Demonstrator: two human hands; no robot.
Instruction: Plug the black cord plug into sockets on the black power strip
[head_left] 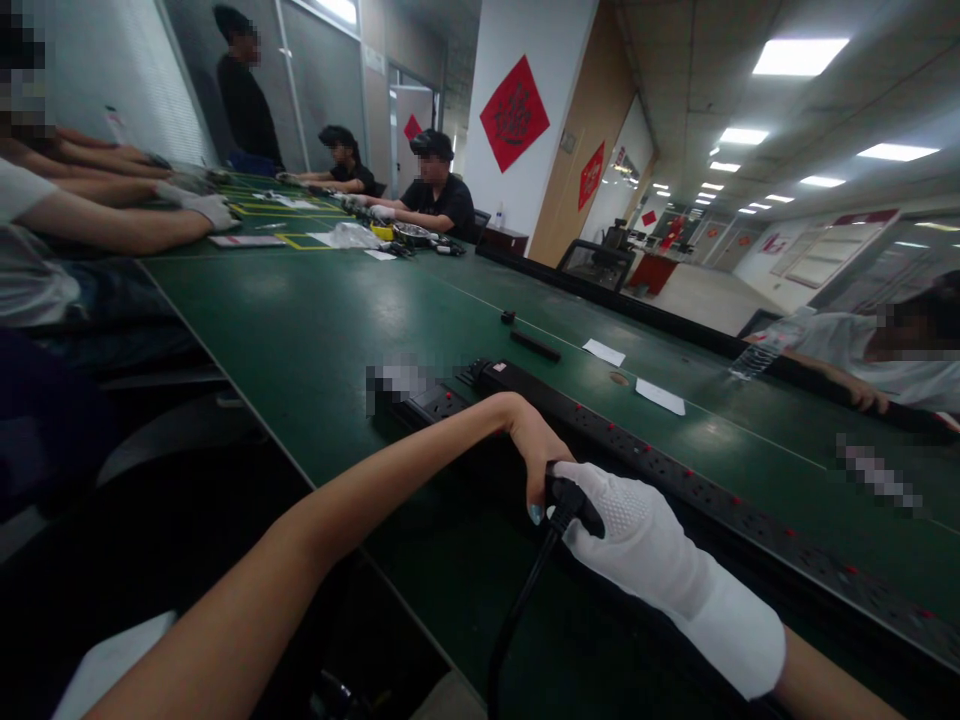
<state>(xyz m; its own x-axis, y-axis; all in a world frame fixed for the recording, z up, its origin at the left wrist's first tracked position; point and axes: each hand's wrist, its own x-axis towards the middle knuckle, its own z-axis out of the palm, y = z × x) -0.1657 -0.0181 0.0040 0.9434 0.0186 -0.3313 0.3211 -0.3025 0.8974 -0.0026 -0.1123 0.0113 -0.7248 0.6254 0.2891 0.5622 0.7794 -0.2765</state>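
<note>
On the wearer's side of the long power strip (705, 485), both hands meet at a black plug (581, 505), raised just in front of the strip. The left hand (541, 445), bare, arches sharply at the wrist, thumb pointing down by the plug; its other fingers are hidden, so how firmly its grip closes cannot be told. The right hand (626, 515), in a white glove, comes in from the strip's right-hand part, its grip curled closed around the plug. A black cable (517, 605) drops from the plug, away from the strip.

Just beside the strip's left end lies a shorter power strip (435, 402), partly covered by the left forearm. Beyond the long strip are a black bar (535, 346), a small black piece (508, 317) and two white papers (631, 374). A clear bottle (772, 345) stands across from it, near a seated person (862, 350) whose hand rests at the dark far rim (600, 298).

The green surface (322, 330) is bare well to the left of the strip, up to where other people work at its far end. Its near edge runs roughly along the strip, beneath the left forearm.
</note>
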